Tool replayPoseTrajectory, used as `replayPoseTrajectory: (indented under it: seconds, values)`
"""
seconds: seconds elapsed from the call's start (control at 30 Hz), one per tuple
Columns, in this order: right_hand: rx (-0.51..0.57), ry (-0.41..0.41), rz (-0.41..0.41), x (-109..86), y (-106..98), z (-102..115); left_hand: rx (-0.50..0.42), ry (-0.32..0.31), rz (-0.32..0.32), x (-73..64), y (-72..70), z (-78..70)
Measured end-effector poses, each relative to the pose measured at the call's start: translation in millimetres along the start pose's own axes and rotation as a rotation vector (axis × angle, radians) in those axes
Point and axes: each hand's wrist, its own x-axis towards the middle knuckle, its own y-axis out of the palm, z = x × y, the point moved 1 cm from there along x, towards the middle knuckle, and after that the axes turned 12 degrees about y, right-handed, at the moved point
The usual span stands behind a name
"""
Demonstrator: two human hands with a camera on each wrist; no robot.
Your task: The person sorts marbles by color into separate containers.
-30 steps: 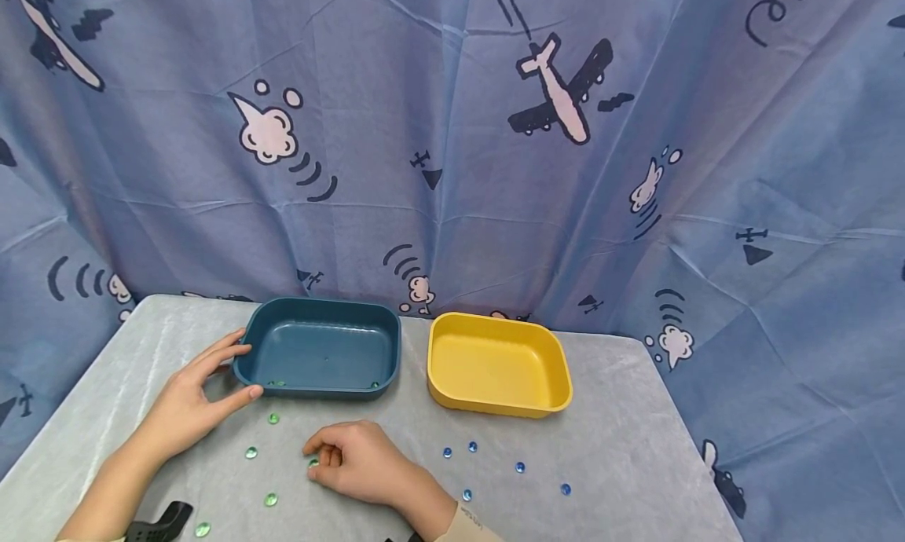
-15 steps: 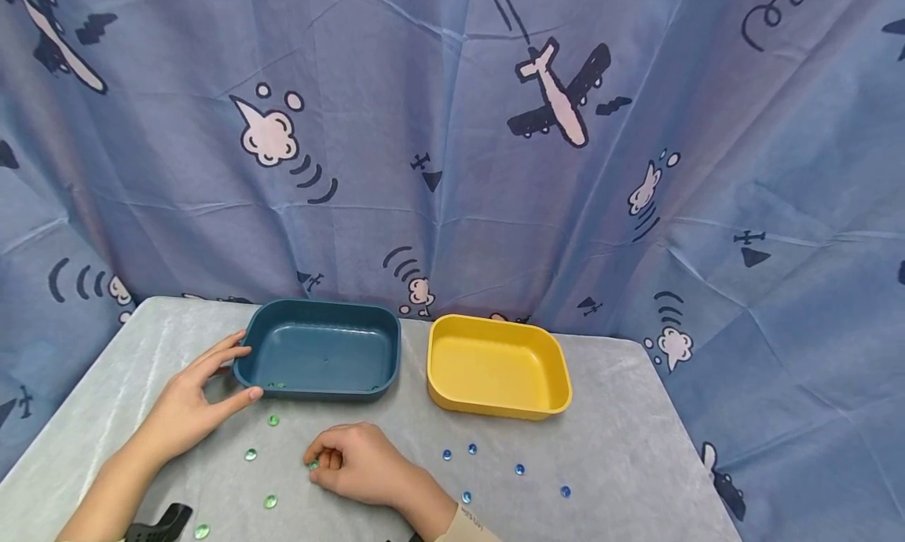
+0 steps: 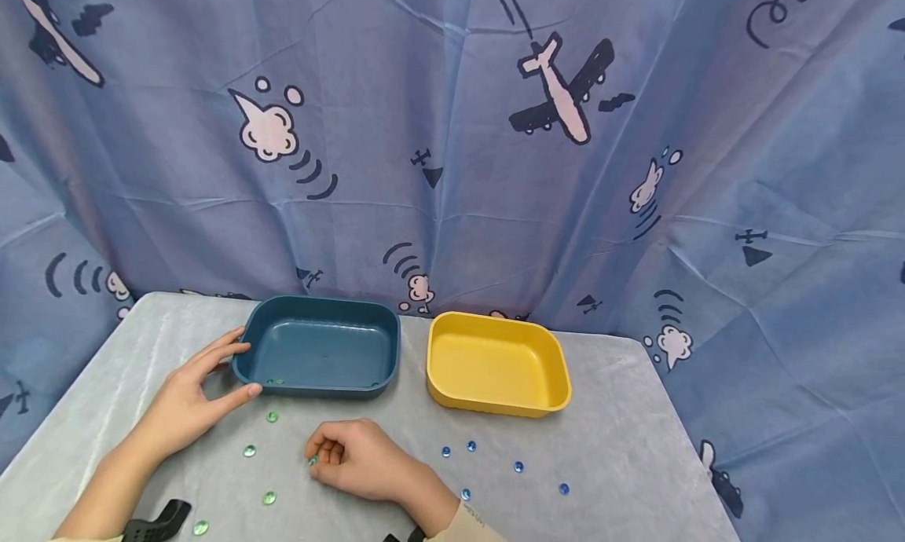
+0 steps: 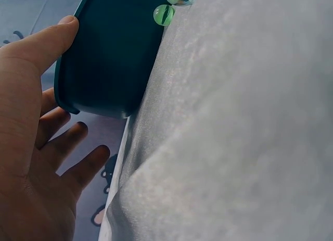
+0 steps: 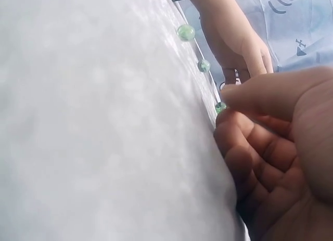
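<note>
The left tray (image 3: 325,353) and right tray (image 3: 495,361) sit far on the table (image 3: 636,432), before a curtain (image 3: 368,133). Loose marbles (image 3: 250,451) lie nearer.

A rectangular dark teal tray with rounded corners (image 3: 327,346) is set on a table covered in pale grey cloth (image 3: 622,416). Its left end is touched by the left hand (image 3: 185,404), the thumb being laid at the near corner. Green pieces (image 3: 280,382) are noted inside, along the near wall. A small round green glassy marble (image 3: 313,461) is pinched between thumb and forefinger of the right hand (image 3: 360,459). Four loose green marbles (image 3: 269,498) are scattered between the arms. Five small round blue glassy marbles (image 3: 519,466) are spread before a rectangular yellow tray (image 3: 495,361).
</note>
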Motion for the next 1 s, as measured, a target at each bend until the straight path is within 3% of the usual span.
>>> replayPoseTrajectory:
  seconds: [0.23,0.47,1.0]
  values:
    - [0.039,-0.050,-0.028,1.6,-1.2,0.1,0.014,-0.013,0.007,-0.6,-0.8,0.1]
    - [-0.023,-0.103,-0.088,1.1,-5.6,4.1,0.013,-0.006,0.003,-0.1,0.1,-1.0]
    - [-0.023,-0.215,-0.172,0.5,-27.8,18.4,0.027,-0.021,0.011,-0.4,0.7,-2.1]
